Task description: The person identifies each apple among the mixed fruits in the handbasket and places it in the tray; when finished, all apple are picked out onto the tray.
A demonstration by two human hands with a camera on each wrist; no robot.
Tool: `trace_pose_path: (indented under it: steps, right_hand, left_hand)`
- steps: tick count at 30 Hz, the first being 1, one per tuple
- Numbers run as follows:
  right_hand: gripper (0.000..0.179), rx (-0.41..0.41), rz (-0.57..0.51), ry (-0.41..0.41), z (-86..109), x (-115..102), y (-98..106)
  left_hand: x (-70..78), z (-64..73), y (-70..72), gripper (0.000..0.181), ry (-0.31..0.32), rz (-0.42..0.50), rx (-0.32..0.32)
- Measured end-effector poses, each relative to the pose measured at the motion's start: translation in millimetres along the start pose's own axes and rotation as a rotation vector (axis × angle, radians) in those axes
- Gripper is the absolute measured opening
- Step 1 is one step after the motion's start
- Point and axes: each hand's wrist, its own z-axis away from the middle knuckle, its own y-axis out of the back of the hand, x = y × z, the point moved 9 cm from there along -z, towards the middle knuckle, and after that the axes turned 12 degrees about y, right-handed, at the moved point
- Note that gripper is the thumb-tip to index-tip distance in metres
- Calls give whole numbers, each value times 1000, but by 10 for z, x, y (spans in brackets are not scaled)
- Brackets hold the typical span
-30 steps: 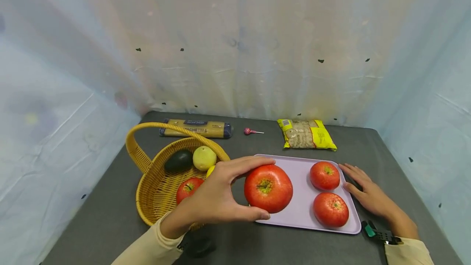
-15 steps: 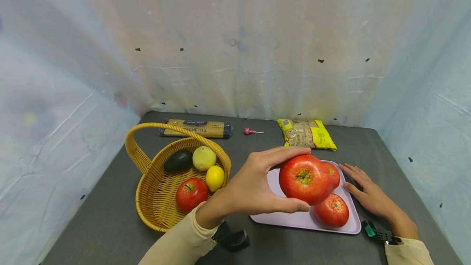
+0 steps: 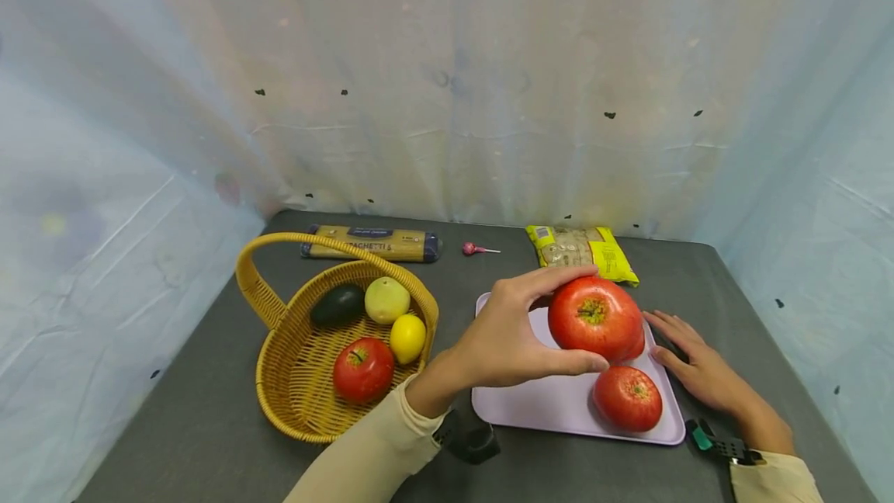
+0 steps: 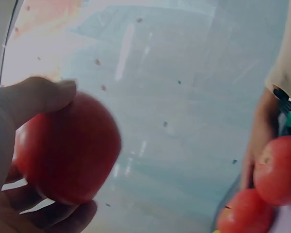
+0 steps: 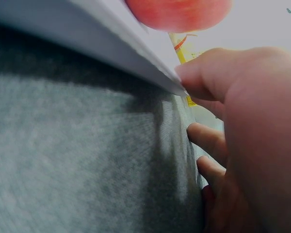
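Note:
My left hand (image 3: pixel 499 340) grips a red apple (image 3: pixel 597 320) between thumb and fingers, held up over the right part of the lilac tray (image 3: pixel 517 406). In the left wrist view the held apple (image 4: pixel 70 148) has the thumb on top and the fingers underneath. One red apple (image 3: pixel 627 399) lies on the tray's front right. Another, the back apple (image 4: pixel 245 212), is mostly hidden behind the held one in the head view. My right hand (image 3: pixel 698 371) rests at the tray's right edge, its thumb touching the rim and its other fingers extended along the table.
Left of the tray stands a yellow wicker basket (image 3: pixel 268 386) with a tall handle, holding an avocado (image 3: pixel 338 306), a pale green round fruit (image 3: pixel 387 300), a lemon (image 3: pixel 407 338) and an apple (image 3: pixel 363 369). Behind lie a spaghetti pack (image 3: pixel 373 244), a lollipop (image 3: pixel 471 249) and a yellow bag (image 3: pixel 615 258).
My left hand has carried the apple rightward and slightly up in the head view, from the tray's left side to over its right part. The basket's lemon has come into full view. My right hand stays put.

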Motion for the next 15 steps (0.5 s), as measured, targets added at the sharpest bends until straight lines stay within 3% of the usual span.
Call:
trace_pose_path:
  steps: [7, 15]
  right_hand:
    - [68, -3, -1, -7, 8, 2, -6]
    - [68, 5, 2, 7, -10, -30, 14]
  left_hand:
    - [-388, -109, -141, 81, 115, 115, 87]
    - [-780, -148, -286, 79, 251, 86, 168]
